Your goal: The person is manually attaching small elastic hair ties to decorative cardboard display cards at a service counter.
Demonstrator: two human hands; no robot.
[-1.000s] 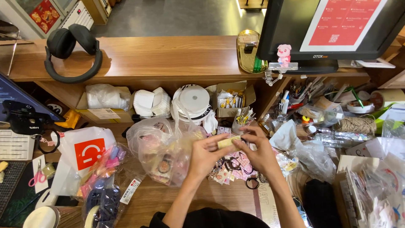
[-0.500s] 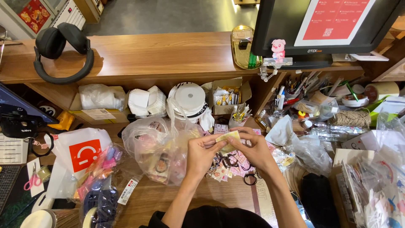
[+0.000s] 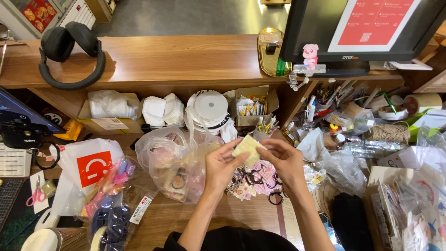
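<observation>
My left hand (image 3: 222, 166) and my right hand (image 3: 284, 161) meet above the cluttered wooden desk (image 3: 218, 214). Between their fingertips they hold a small pale yellow square piece (image 3: 247, 148), tilted like a diamond. Under the hands lies a heap of small pink items and dark rings (image 3: 254, 179). A clear plastic bag (image 3: 173, 162) with small goods sits just left of my left hand.
A white bag with a red square (image 3: 88, 168) and packets of coloured clips (image 3: 111, 195) lie at the left. Black headphones (image 3: 69, 51) rest on the upper counter (image 3: 176, 60). A monitor (image 3: 362, 28) stands at the right, over pens, tape rolls and plastic wrappers.
Both hands stay together over the same spot; the pale yellow piece has been turned and raised a little between the fingers. The view has shifted slightly.
</observation>
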